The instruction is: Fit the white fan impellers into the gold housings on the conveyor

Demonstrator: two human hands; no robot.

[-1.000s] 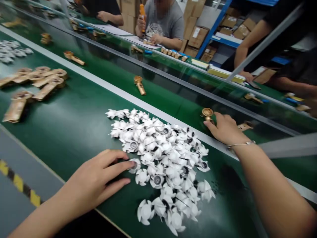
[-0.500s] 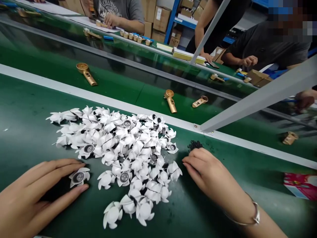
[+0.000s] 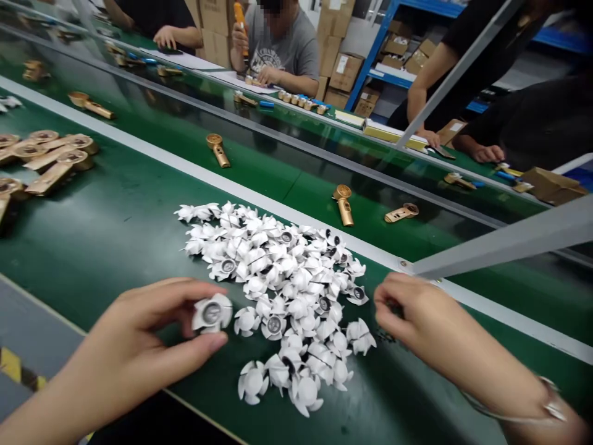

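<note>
A heap of several small white fan blades [image 3: 278, 278] lies on the green work surface [image 3: 120, 228] in front of me. My left hand [image 3: 152, 340] pinches one white fan blade [image 3: 212, 313] between thumb and fingers, just left of the heap. My right hand [image 3: 417, 315] hovers at the heap's right edge with its fingertips curled together; what they hold, if anything, is hidden. A silver bracelet [image 3: 546, 405] circles my right wrist.
Gold handle-shaped housings [image 3: 50, 161] are piled at the left. More gold housings [image 3: 343, 204] ride the conveyor belt [image 3: 287, 179] beyond a grey rail [image 3: 259, 191]. A grey metal bar [image 3: 504, 244] slants in from the right. Other people sit across the line beside cardboard boxes [image 3: 347, 71].
My left hand has picked one white fan blade off the surface. My right hand, earlier at a gold housing on the belt, has come back to the heap's right edge and curled its fingers.
</note>
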